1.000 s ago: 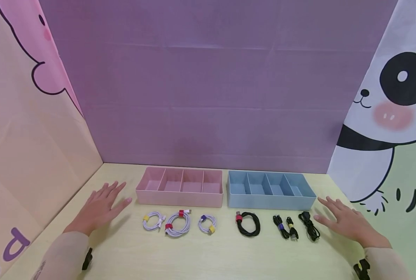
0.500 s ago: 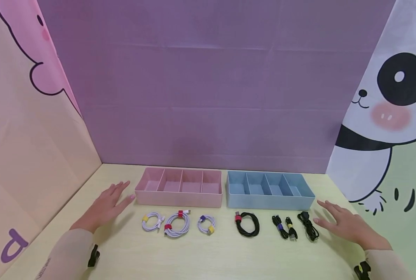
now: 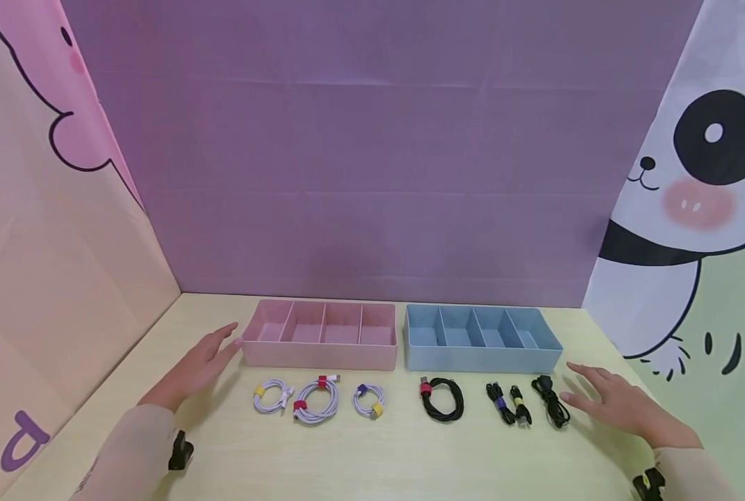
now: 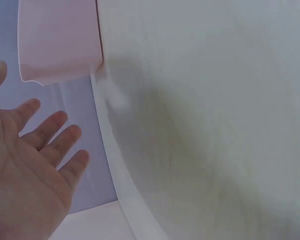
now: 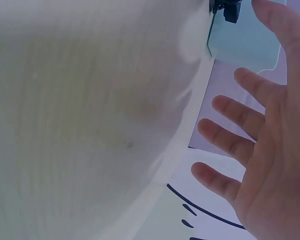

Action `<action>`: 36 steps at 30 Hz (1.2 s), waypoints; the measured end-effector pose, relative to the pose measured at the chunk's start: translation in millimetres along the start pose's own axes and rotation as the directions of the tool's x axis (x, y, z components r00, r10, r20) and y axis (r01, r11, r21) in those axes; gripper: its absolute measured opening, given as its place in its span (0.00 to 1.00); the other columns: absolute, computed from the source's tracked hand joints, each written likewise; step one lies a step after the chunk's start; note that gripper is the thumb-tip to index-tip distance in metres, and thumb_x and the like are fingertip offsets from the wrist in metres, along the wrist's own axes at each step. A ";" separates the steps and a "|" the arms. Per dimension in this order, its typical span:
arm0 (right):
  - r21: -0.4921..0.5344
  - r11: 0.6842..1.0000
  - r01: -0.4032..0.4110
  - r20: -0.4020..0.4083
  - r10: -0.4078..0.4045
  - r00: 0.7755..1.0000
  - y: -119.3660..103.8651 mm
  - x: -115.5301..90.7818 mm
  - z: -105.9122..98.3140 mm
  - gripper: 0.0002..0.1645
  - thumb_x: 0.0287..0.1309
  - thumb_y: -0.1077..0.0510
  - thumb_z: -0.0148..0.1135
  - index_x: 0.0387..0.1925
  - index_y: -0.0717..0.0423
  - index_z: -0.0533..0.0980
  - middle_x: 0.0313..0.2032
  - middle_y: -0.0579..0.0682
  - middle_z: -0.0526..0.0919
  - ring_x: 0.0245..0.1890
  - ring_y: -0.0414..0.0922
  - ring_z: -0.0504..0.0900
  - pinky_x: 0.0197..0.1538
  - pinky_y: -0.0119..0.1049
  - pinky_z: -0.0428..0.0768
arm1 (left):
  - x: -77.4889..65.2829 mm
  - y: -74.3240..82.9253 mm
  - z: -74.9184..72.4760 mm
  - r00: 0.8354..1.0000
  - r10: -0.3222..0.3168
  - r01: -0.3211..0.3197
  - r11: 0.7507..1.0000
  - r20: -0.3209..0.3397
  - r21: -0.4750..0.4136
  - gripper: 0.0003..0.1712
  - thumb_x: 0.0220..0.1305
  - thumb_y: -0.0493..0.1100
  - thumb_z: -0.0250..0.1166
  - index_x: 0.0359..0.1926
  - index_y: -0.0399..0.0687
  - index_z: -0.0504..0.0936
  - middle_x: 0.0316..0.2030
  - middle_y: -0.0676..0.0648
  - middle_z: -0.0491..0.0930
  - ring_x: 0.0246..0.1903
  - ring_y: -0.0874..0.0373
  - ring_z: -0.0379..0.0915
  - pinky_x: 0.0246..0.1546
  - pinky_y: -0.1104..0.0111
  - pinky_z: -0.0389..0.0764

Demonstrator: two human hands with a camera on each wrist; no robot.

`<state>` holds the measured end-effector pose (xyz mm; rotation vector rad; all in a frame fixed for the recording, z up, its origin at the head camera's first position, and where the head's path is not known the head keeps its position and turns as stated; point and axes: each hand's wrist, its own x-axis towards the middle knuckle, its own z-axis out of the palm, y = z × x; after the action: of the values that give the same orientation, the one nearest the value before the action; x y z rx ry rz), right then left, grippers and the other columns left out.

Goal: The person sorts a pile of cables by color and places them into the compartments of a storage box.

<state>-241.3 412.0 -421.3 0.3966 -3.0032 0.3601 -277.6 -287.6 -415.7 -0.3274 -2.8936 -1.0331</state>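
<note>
My left hand point(image 3: 195, 369) hovers at the left end of the pink divided box point(image 3: 320, 355), fingers extended and holding nothing. In the left wrist view its palm and spread fingers show beside the box's end. My right hand point(image 3: 617, 403) is held open at the right, its thumb near a black cable with a plug point(image 3: 554, 403). Left of that cable lie two small black cables, one with a purple tie point(image 3: 501, 403) and one with a yellow tie point(image 3: 521, 407). A blue divided box point(image 3: 482, 360) stands behind them.
A black coiled cable point(image 3: 443, 416) lies before the blue box. Three white coiled cables, a small one point(image 3: 273, 396), a larger one point(image 3: 317, 416) and another small one point(image 3: 369, 401), lie before the pink box. A purple backdrop point(image 3: 372, 174) and printed side panels surround the table point(image 3: 360, 463).
My left hand has moved right, toward the pink box, and turned onto its edge. The right hand has barely moved, and the boxes and cables stay in place.
</note>
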 end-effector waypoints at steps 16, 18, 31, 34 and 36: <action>0.048 0.999 0.021 -0.003 -0.021 1.000 -11.2 0.3 2.5 0.32 0.63 0.41 0.65 0.57 0.61 0.78 0.54 0.66 0.79 0.53 0.68 0.77 0.48 0.65 0.78 | 9.7 3.7 4.9 0.996 -0.079 0.084 0.992 0.050 -0.095 0.41 0.80 0.58 0.44 0.76 0.32 0.47 0.70 0.24 0.56 0.68 0.26 0.53 0.65 0.34 0.59; 0.064 0.998 0.018 0.007 -0.018 1.000 -12.1 0.6 3.4 0.32 0.64 0.41 0.64 0.57 0.61 0.78 0.54 0.66 0.79 0.53 0.67 0.77 0.49 0.64 0.78 | 10.2 2.9 5.2 0.994 -0.094 0.099 0.990 0.060 -0.103 0.42 0.79 0.60 0.43 0.77 0.34 0.47 0.71 0.24 0.55 0.69 0.26 0.52 0.65 0.33 0.58; 0.169 0.985 0.040 0.028 -0.046 0.999 -18.9 0.8 8.2 0.33 0.66 0.45 0.64 0.58 0.69 0.76 0.55 0.67 0.79 0.48 0.62 0.80 0.48 0.58 0.80 | 15.5 -1.1 8.2 0.988 -0.111 0.136 0.952 0.103 -0.273 0.42 0.80 0.59 0.42 0.78 0.34 0.43 0.72 0.24 0.52 0.69 0.29 0.54 0.67 0.37 0.58; 0.187 0.982 0.034 0.022 -0.039 0.999 -21.0 1.5 8.5 0.33 0.66 0.46 0.64 0.57 0.71 0.76 0.53 0.67 0.80 0.47 0.60 0.81 0.47 0.56 0.81 | 16.0 0.0 9.8 0.986 -0.117 0.151 0.928 0.119 -0.340 0.42 0.80 0.57 0.45 0.78 0.35 0.43 0.72 0.25 0.50 0.70 0.29 0.52 0.68 0.39 0.59; 0.195 0.981 0.019 0.020 -0.023 1.000 -21.6 1.8 9.0 0.33 0.66 0.46 0.64 0.57 0.71 0.76 0.53 0.66 0.81 0.46 0.59 0.82 0.47 0.54 0.82 | 16.6 1.1 10.1 0.984 -0.125 0.164 0.916 0.129 -0.366 0.41 0.79 0.55 0.46 0.78 0.35 0.42 0.73 0.25 0.48 0.71 0.29 0.50 0.69 0.39 0.58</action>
<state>-237.8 389.1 -425.0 0.4499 -2.9918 0.6556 -293.4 -277.4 -420.8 -0.1856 -2.8261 -1.6485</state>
